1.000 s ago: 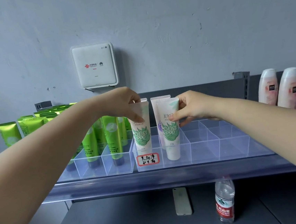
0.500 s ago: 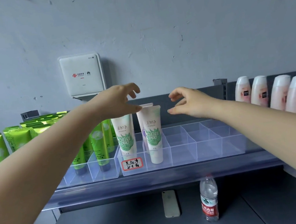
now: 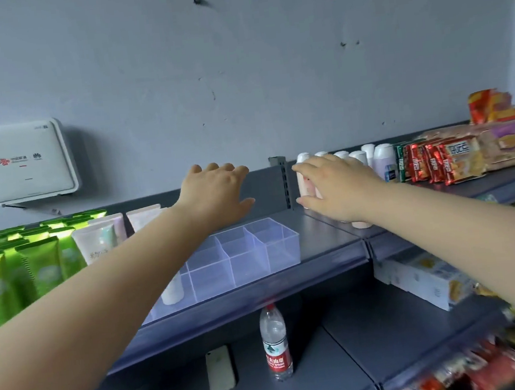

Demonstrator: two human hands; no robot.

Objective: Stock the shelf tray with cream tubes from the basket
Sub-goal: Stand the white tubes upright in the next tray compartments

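Note:
A clear plastic shelf tray (image 3: 264,250) with several compartments stands on the grey shelf. White cream tubes (image 3: 97,241) stand in its left compartments, partly hidden behind my left forearm; the right compartments hold nothing. My left hand (image 3: 218,195) hovers open above the tray's back edge, holding nothing. My right hand (image 3: 334,187) is open too, fingers spread, in front of the pink-white bottles (image 3: 304,174). The basket is out of view.
Green tubes (image 3: 20,264) fill the shelf's left end. Snack packs (image 3: 441,161) lie at the right. On the lower shelf stand a water bottle (image 3: 275,344), a phone (image 3: 220,369) and a white box (image 3: 428,279). A white router (image 3: 23,160) hangs on the wall.
Both hands let go of the white tubes, which stay in the tray, and opened. The view swung to the right, and both hands now sit further right over the shelf.

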